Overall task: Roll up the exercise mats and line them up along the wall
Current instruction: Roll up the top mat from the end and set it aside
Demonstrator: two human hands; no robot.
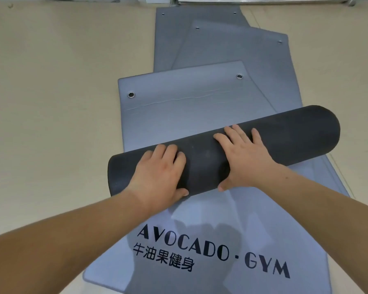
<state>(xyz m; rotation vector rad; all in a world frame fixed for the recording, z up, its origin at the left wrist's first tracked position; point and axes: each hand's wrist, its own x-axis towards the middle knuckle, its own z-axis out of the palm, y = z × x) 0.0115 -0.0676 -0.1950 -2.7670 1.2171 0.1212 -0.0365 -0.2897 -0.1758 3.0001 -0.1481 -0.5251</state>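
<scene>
A dark mat roll (285,134) lies slantwise across the grey mats on the floor. Beyond it the flat end of a grey mat (185,102) with two metal eyelets stretches away from me. My left hand (159,172) grips the roll's left part, fingers curled over the top and thumb on the near side. My right hand (242,158) presses on the roll's middle with its fingers spread and fairly straight. Under the roll and nearer to me lies a grey mat printed AVOCADO GYM (200,251).
Two more flat grey mats (232,49) overlap at angles farther ahead, reaching toward a metal rail (263,0) at the top edge. Beige floor (51,92) spreads to the left of the mats and in a strip on the right.
</scene>
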